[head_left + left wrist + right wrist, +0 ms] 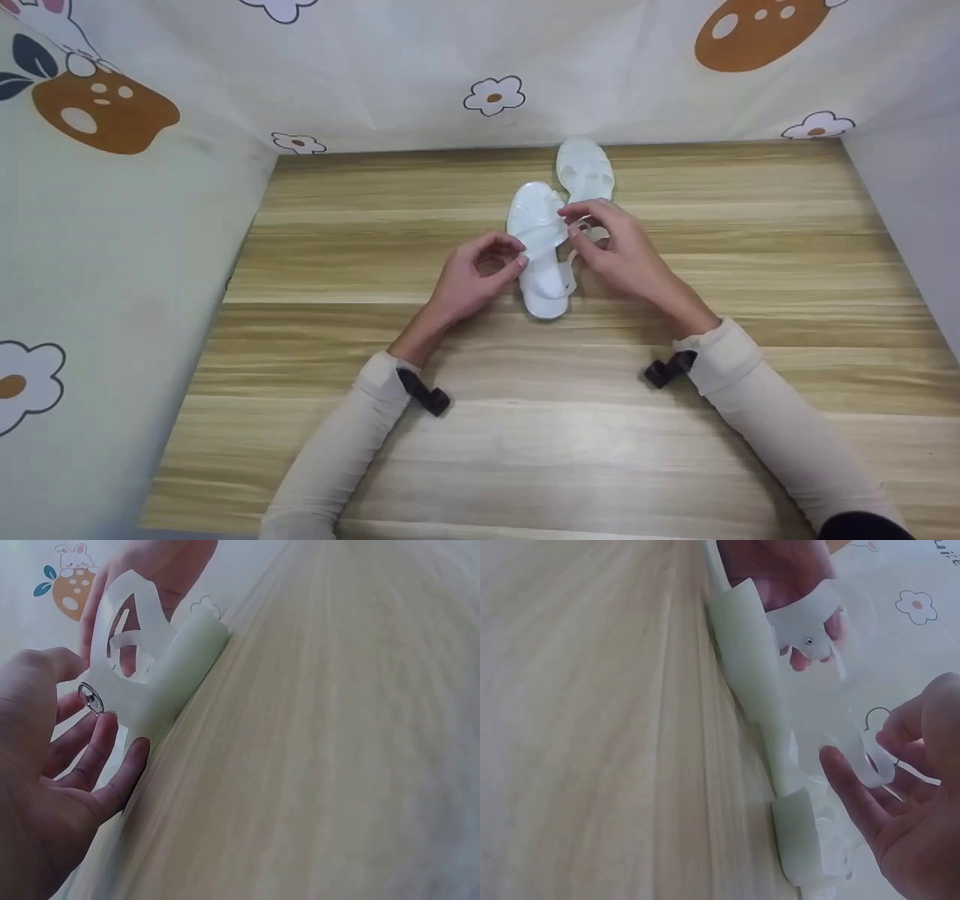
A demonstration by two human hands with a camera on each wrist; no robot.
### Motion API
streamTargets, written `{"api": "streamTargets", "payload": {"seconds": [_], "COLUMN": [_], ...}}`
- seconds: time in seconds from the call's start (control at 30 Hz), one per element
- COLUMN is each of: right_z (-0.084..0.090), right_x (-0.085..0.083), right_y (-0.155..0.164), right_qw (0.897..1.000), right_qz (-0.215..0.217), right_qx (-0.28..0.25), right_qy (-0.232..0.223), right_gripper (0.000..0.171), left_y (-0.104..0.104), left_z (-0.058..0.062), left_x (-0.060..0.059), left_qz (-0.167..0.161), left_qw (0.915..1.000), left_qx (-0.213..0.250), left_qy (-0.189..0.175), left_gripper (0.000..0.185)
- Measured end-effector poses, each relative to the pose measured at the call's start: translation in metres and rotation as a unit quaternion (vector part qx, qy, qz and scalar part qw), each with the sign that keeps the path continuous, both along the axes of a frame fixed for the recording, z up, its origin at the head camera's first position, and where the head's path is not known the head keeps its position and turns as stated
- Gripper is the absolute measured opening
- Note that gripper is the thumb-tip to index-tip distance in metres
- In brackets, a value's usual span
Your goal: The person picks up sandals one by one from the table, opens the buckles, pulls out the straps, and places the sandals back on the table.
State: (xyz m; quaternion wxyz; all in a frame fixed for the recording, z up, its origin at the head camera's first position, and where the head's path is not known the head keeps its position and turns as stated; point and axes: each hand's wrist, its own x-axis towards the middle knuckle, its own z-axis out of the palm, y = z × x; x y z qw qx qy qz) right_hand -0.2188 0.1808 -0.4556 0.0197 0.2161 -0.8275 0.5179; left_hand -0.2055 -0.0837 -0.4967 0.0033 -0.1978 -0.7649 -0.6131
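Note:
A white sandal (pixel 541 292) lies flat on the wooden table with its toe away from me. My left hand (pixel 476 277) is at its left side, thumb and forefinger pinching it by a round metal buckle (pixel 91 698). On the other side, my right hand (pixel 619 247) holds the loose ankle strap (pixel 883 769) between thumb and fingers, lifted off the sole. The strap bends into a loop near the fingertips. Farther back and slightly right lies a second white sandal (pixel 583 161), its heel end partly hidden by my right hand.
The wood-grain table (pixel 525 450) runs back to a patterned cloth backdrop (pixel 405 82) with flowers and oranges. More of that cloth rises on the left, and a pale wall (pixel 907 150) bounds the right. A black camera mount sits on each wrist.

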Motion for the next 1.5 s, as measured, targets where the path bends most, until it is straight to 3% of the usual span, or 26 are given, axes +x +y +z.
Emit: {"api": "streamTargets", "payload": {"seconds": [0.27,0.47,0.73,0.87,1.17,1.27,1.33,1.5], "right_z": [0.003,0.004,0.000,-0.004,-0.011,-0.015,-0.017,-0.017], "right_x": [0.001,0.000,0.007,0.012,0.018,0.019,0.020,0.022], "right_y": [0.002,0.004,0.015,0.021,0.018,0.014,0.012,0.006], "right_qw": [1.000,0.999,0.999,0.998,0.993,0.992,0.993,0.993], "right_qz": [-0.024,-0.033,-0.045,-0.059,0.002,0.021,0.028,0.044], "right_qx": [-0.014,0.008,-0.013,-0.029,0.016,0.045,0.067,0.064], "right_qy": [-0.005,0.008,0.020,0.009,-0.114,-0.118,-0.096,-0.085], "right_gripper": [0.028,0.026,0.024,0.015,0.023,0.026,0.029,0.034], "left_y": [0.000,0.002,0.000,-0.004,-0.008,-0.007,-0.005,-0.001], "left_z": [0.003,0.004,0.004,0.005,0.007,0.008,0.009,0.012], "left_x": [0.002,0.002,0.001,0.000,0.001,0.003,0.004,0.008], "left_qz": [0.003,0.018,0.011,0.023,0.037,0.043,0.046,0.042], "left_qw": [0.9990,0.9990,0.9997,0.9983,0.9963,0.9957,0.9947,0.9940], "left_qx": [-0.040,-0.026,0.015,0.030,-0.010,-0.051,-0.075,-0.077], "left_qy": [0.020,0.033,-0.015,-0.045,-0.077,-0.064,-0.054,-0.066], "left_gripper": [0.017,0.016,0.014,0.014,0.022,0.022,0.021,0.018]}}
